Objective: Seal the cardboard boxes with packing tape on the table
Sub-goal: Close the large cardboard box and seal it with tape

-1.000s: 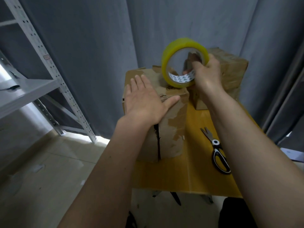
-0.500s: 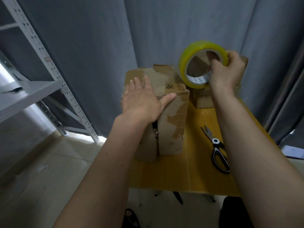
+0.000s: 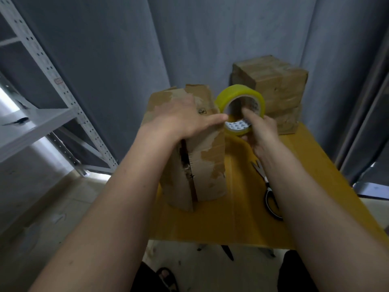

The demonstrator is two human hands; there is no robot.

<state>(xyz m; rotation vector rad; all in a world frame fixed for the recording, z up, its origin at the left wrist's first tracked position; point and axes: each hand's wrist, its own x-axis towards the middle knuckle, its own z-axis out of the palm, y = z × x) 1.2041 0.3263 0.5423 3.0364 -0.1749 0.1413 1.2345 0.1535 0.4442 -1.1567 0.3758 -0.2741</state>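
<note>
- the right hand, fingers hooked through the tape roll, has dropped it from head height to just right of the near box.
- the left hand still presses flat on top; taping looks imminent.

On the table a tall box stands at the near left, with the left hand resting on its top. The tape roll, held by the right hand, sits just right of the box top. Two stacked boxes stand at the far right. Scissors lie at the near right. A shelf rack stands far left, off the table.
</note>
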